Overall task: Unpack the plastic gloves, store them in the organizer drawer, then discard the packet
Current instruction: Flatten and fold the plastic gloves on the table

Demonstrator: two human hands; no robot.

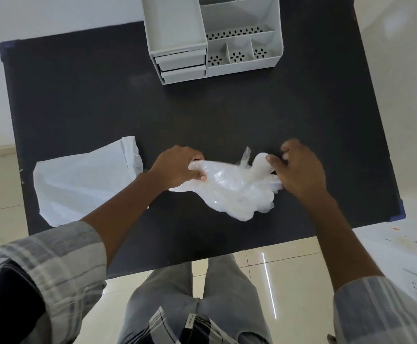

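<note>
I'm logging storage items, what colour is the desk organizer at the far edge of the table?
The organizer is plain light grey, seen in the head view.

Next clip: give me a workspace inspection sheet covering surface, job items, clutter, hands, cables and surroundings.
Surface: black table.
Job items: plastic gloves bunched on the table near its front edge; white packet lying flat to the left; grey organizer at the far edge, drawers look closed.
Clutter: nothing seen.
Hands: left hand and right hand both grip the gloves.
Cables: nothing seen.
Surroundings: tiled floor; stained white surface at right.
</note>
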